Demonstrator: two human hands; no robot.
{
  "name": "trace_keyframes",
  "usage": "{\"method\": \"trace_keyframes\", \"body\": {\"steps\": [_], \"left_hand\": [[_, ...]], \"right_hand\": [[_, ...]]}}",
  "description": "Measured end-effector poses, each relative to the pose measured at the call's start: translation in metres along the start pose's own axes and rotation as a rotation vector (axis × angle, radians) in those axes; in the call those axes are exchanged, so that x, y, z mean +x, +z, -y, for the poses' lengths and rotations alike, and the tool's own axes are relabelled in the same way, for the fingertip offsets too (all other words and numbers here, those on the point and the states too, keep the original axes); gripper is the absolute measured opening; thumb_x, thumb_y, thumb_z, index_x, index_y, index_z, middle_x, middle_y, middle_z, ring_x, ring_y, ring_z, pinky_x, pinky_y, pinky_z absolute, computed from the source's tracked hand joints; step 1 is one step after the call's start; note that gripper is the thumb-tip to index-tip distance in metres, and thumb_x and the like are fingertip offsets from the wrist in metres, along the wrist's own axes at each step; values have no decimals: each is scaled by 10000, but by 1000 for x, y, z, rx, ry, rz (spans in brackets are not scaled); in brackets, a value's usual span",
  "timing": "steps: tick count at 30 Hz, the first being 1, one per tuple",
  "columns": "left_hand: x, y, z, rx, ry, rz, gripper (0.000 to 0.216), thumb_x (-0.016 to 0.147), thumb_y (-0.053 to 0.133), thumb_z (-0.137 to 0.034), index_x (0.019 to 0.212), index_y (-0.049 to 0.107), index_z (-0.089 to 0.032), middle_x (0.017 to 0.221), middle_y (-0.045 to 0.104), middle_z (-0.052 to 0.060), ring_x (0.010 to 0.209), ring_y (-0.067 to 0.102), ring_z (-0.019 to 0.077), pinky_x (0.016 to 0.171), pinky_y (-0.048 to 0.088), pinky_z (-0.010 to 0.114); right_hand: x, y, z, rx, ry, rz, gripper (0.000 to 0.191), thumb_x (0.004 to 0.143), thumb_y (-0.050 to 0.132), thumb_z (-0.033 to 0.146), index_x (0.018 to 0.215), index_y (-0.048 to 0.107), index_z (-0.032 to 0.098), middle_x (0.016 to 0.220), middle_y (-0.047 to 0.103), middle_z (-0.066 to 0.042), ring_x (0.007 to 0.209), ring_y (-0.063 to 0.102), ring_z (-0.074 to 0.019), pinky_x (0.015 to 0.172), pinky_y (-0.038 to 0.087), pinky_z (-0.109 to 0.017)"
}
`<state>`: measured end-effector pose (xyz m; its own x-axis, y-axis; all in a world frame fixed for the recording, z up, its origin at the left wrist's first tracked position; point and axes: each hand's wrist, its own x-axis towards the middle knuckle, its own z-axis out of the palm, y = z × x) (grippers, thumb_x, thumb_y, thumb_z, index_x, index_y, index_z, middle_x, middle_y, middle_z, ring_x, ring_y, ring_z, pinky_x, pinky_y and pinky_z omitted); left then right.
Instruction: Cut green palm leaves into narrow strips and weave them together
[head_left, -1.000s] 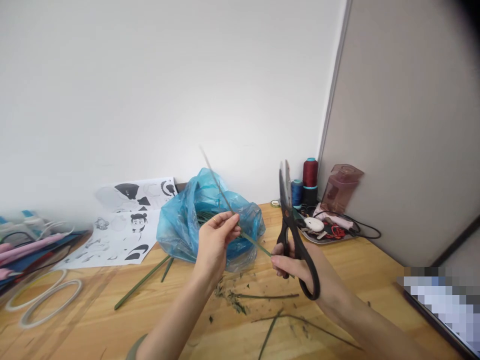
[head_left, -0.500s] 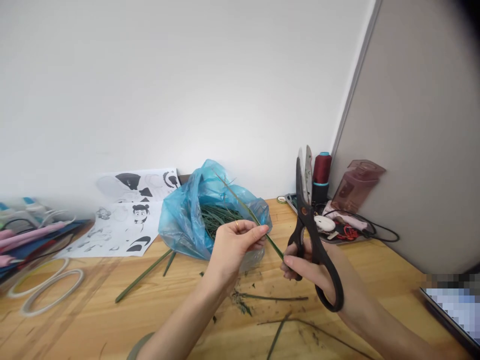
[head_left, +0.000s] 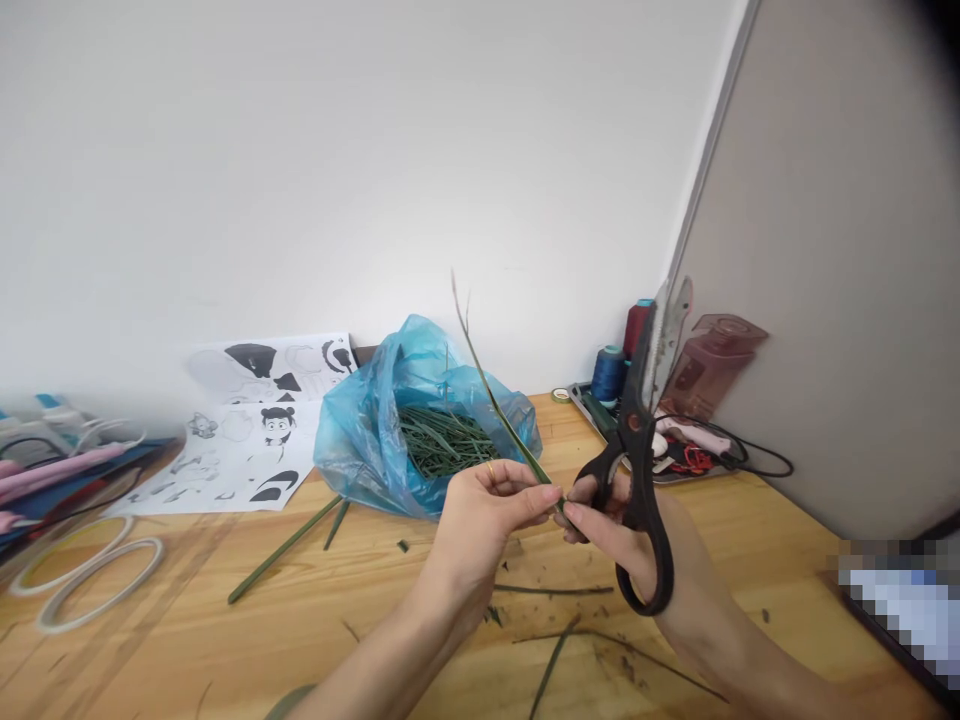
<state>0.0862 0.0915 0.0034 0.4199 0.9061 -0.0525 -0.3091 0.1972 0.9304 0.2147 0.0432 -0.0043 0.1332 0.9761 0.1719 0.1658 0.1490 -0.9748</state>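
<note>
From my distant seat I have the left hand (head_left: 491,515) pinching a long green strip (head_left: 501,412) between thumb and fingers, close to its near end. The right hand (head_left: 611,538) is closed too: its thumb and fingertips meet at that same end, just beside the left fingertips, and it also carries black-handled scissors (head_left: 637,440). The scissors stand upright in that hand, blades pointing up and slightly parted, one loop lying over the wrist side; they are clear of the strip. The strip slants up from both hands toward the far left, splitting into two thin tips in front of the white wall. Behind the left hand I can see a blue plastic bag (head_left: 360,440) lying open on the wooden table (head_left: 750,560), full of cut green leaves (head_left: 446,440). To the left of it, a green stalk (head_left: 281,553) lies aslant on the wood, with printed sheets (head_left: 225,480) beyond. On the near side, below the hands, I make out a straight dark strip (head_left: 555,590) and scattered bits. At far right, a blue thread spool (head_left: 608,375) stands near a pink translucent container (head_left: 716,365), which is tilted behind a tangle of red cord (head_left: 694,458).
</note>
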Motion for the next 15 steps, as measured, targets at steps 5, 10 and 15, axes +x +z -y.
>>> {"method": "trace_keyframes", "body": {"steps": [5,10,15], "left_hand": [[3,-4,3,-96,-26,20,169,561,701,-177,587,549,-108,540,589,2,530,548,82,601,430,206],[4,-5,10,-83,-13,-83,230,551,698,-173,691,522,-128,555,570,-20,523,539,80,592,435,210],[1,0,14,127,177,-164,148,594,639,-168,621,494,-159,570,531,-31,557,521,98,562,428,212]], "right_hand": [[0,5,-10,330,98,-27,165,689,626,297,742,545,164,624,555,22,585,529,-111,580,419,-206],[1,8,-19,334,111,-48,197,671,637,328,739,564,158,656,590,-3,609,557,-136,597,435,-232],[0,10,-23,106,73,-72,159,690,587,320,712,554,166,652,591,-4,626,580,-166,614,448,-256]]}}
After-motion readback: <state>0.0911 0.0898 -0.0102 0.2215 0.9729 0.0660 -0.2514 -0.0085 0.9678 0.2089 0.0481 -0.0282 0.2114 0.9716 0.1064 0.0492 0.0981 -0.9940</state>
